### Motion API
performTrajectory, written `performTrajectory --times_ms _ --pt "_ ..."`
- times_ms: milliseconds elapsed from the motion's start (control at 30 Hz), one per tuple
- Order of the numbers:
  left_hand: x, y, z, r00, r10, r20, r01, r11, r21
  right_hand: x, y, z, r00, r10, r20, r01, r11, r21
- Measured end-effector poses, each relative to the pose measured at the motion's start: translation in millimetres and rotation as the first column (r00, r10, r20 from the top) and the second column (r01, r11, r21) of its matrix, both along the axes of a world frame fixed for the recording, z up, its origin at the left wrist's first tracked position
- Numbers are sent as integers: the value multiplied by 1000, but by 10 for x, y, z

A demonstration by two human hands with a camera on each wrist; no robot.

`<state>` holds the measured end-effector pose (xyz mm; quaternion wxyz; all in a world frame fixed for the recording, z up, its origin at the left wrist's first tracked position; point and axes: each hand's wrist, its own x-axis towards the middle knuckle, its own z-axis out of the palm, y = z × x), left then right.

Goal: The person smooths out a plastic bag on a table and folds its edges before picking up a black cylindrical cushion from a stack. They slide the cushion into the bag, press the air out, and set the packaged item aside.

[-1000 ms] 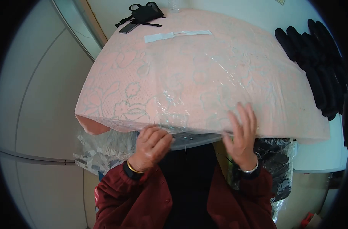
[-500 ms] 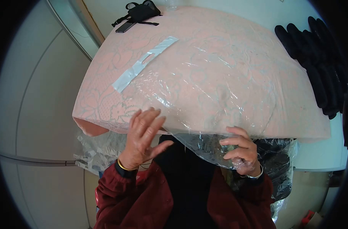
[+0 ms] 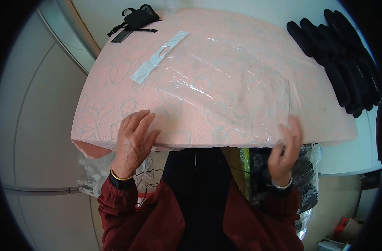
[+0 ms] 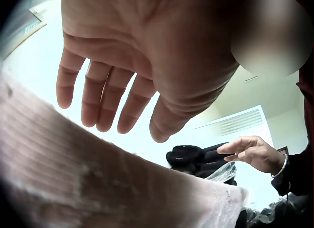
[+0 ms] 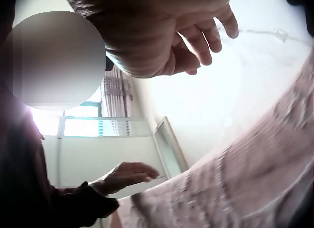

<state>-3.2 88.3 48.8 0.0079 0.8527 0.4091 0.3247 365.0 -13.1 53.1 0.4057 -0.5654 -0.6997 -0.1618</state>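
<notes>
A clear plastic bag (image 3: pixel 233 90) lies flat over the pink patterned tablecloth (image 3: pixel 97 111). Its white strip (image 3: pixel 146 69), with an oval handle hole, slants across the upper left. At the table's front edge my left hand (image 3: pixel 132 144) hovers with relaxed fingers and thumb apart, holding nothing; its palm faces the cloth in the left wrist view. By the bag's lower right corner is my right hand (image 3: pixel 285 152), blurred in the head view. Its fingers are loosely extended and empty in the right wrist view.
Black padded pieces (image 3: pixel 339 62) are heaped at the right edge. A black strap bag (image 3: pixel 141 17) and a phone (image 3: pixel 122 36) lie at the far left. Below the table's front are dark items in clear wrapping (image 3: pixel 306 184) and crumpled plastic (image 3: pixel 92 171).
The bag's near end, gripped by my right hand half a second ago, now lies spread on the table, released. The white strip has swung from level to slanted. My left hand has moved left.
</notes>
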Motion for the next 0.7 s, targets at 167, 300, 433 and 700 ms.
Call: performTrajectory --times_ms 167,300,433,700 --pt "239 -112 -91 994 -89 67 94 993 -70 -674 148 -8 988 129 89 -111 977 -181" --pt "174 -196 -159 994 -88 70 92 994 -65 -628 317 -75 975 -27 221 80 969 -235" --pt "63 -208 -168 996 -57 74 62 996 -64 -390 376 -195 967 -2 256 74 960 -270" --pt "129 -239 -59 990 9 143 -24 994 102 -106 198 -255 936 347 65 -319 909 -268"
